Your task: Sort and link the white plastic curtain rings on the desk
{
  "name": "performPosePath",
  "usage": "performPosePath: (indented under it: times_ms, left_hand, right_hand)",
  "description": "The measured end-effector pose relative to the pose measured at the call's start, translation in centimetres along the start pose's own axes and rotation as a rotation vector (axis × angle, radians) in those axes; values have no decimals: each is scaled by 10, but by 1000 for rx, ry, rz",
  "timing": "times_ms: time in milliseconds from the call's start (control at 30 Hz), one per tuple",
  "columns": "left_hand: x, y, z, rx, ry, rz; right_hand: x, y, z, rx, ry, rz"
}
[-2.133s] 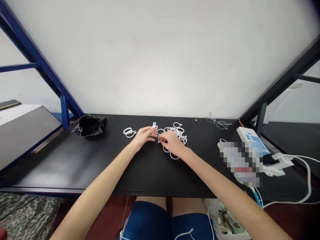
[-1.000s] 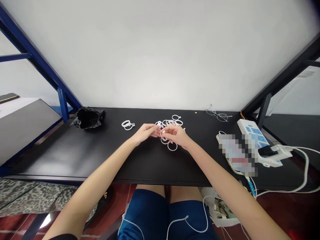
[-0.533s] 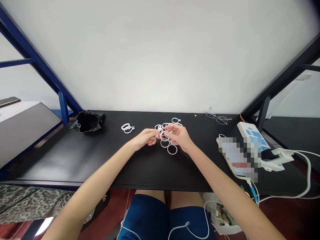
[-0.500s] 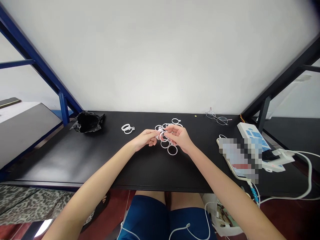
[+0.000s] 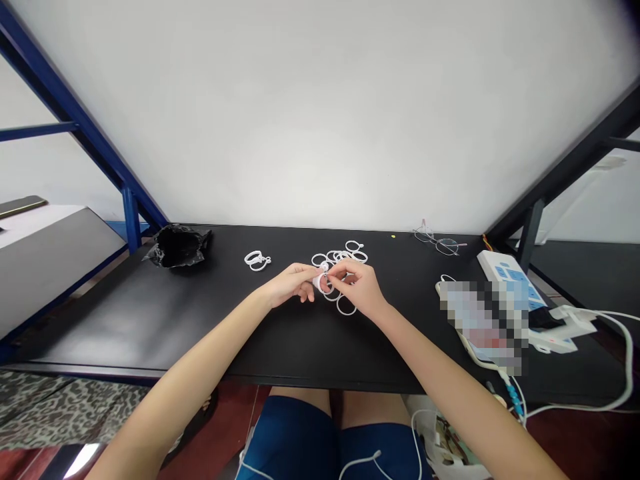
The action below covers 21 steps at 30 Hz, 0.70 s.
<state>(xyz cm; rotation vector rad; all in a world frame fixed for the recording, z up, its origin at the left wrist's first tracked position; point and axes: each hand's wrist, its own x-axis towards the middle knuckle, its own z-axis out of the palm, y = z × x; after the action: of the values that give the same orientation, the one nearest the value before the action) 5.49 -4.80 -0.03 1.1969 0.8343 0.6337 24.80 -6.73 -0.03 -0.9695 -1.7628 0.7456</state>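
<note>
White rings with small eyelets, like curtain rings, are between my two hands over the black table (image 5: 210, 327). My left hand (image 5: 294, 283) pinches a few held rings (image 5: 318, 283) at their edge, thumb and forefinger closed. From the other side, the fingertips of my right hand (image 5: 361, 285) are closed on the eyelet side of a ring. How the held rings are joined is too small to make out. Behind and under my right hand lies a loose pile of several white rings (image 5: 346, 305). A small linked bunch of rings (image 5: 257, 261) rests farther left.
An open black plastic bag (image 5: 179, 247) stands at the back left. Eyeglasses (image 5: 440, 243) lie at the back right. A phone (image 5: 475, 327) on a cable and a white power strip (image 5: 507, 273) with a plugged-in charger occupy the right side. Blue metal bars (image 5: 131, 220) rise at the left.
My right hand has tipped over, its fingers now closer to the left fingertips. The held rings have shifted slightly left and down. The camera view has moved a little.
</note>
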Motion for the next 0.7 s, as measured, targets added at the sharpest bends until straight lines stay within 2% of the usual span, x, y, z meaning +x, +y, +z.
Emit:
performPosePath:
  times_ms: [133,233,300,367,433,500,567,633,700]
  left_hand:
    - [-1,1,1,-31,-29,-22]
    - [-2,2,0,-5,-56,-7]
    - [-3,3,-2,-4,-68,15]
    - [-4,4,-5,-18,-79,29]
    - [-4,4,-7,-34,-100,33]
    - [-5,4,-8,-49,-122,30]
    - [-5,3,-7,-53,-138,28]
    - [-5,3,-6,-46,-152,27]
    - [-6,3,-4,-28,-186,18]
  right_hand:
    - [-2,1,-1,-151,-59,-206]
    - [-2,1,-3,-157,-71,-226]
    - [0,1,-6,-94,-40,-155]
    - [3,0,-11,12,-28,-19]
    - [6,-1,-15,123,-109,117]
    - [7,-1,-15,163,-242,168]
    - [4,0,-11,74,-264,95]
    - [0,3,-3,-68,-161,-28]
    - [-4,7,3,-145,-82,-91]
